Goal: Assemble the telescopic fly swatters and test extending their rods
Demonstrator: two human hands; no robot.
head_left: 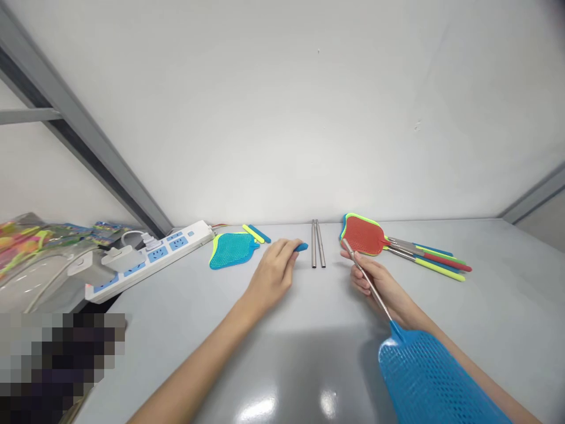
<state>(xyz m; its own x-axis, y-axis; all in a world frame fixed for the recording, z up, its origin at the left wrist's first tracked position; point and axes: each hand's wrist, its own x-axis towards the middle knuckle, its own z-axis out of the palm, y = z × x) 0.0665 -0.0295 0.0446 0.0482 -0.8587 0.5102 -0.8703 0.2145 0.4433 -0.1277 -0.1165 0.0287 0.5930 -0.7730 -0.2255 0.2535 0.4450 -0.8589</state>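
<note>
Head view, left hand: your left hand [274, 270] pinches a short blue cylindrical grip [301, 247] between thumb and fingertips, just left of the loose rods and apart from the rod in the other hand.
Head view, right hand: your right hand [383, 288] grasps a slim silver metal rod [371, 285], its fingers curled about the upper part; the rod slopes down to a blue perforated plastic swatter head [436, 371], which hangs nearest you.
Joined: the held rod meets its blue head, while its far end is bare. At the right, on the grey tabletop [507, 300], lies an overlapping stack of swatters with heads, rods and grips together; a red perforated head [364, 234] tops it, with yellow-green and blue edges beneath. The overlap prevents a sure count.
Unjoined: two silver metal rods [313, 244] stand apart from any head, side by side near the wall. At the left, a teal-blue perforated head [233, 250] overlies a yellow-green one [213, 254], with a slim yellow-green grip [253, 233] and a slim blue grip [260, 234] just behind.
Progress (judged): the held swatter appears to lack only its grip; the loose parts look sufficient for two more.
Container: a clear plastic bag [42, 277] at the far left shows brightly coloured contents, too blurred to identify.
Nearby: a long white power strip with blue socket panels [203, 233] bears white plugs [152, 242].
</note>
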